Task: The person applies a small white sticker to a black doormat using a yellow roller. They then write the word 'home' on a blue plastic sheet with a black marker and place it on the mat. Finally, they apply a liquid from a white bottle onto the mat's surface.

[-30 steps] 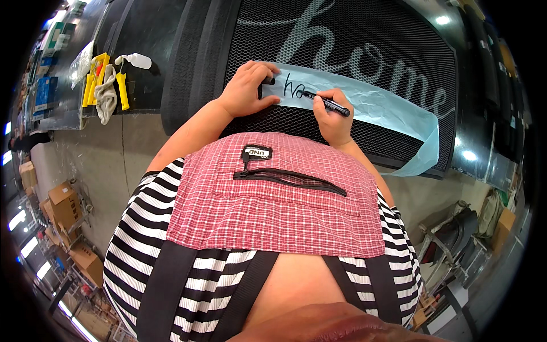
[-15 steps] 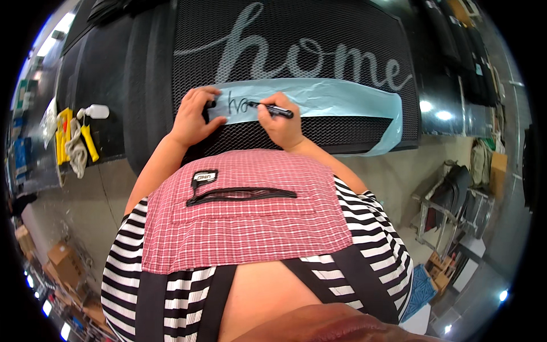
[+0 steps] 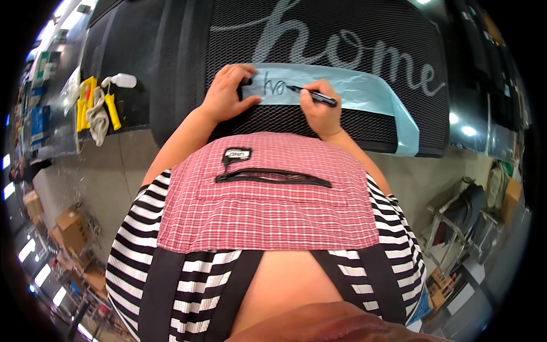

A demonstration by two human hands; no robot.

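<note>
A black marker pen [image 3: 319, 98] is gripped in my right hand [image 3: 323, 111], its tip on a light blue film strip [image 3: 342, 82]. Dark handwritten strokes stand on the strip to the left of the tip. My left hand [image 3: 228, 94] rests at the strip's left end, fingertips on the upper edge and thumb on the lower one. A short black piece, apparently the marker's cap [image 3: 246, 82], pokes out between its curled fingers and thumb. Beneath the strip lies a black textured mat [image 3: 376, 28] with large grey script lettering.
Left on the dark table [image 3: 137, 51] are yellow-handled tools [image 3: 113, 111], a white bottle [image 3: 122, 80] and a crumpled greyish cloth [image 3: 98, 117]. Cardboard boxes [image 3: 73, 228] stand on the floor at lower left. A metal-framed cart [image 3: 456, 222] is at the right.
The view has shifted, so the mat and both hands appear farther right and higher. The marker tip has moved slightly along the strip, past the second written letter. Both hands keep their hold.
</note>
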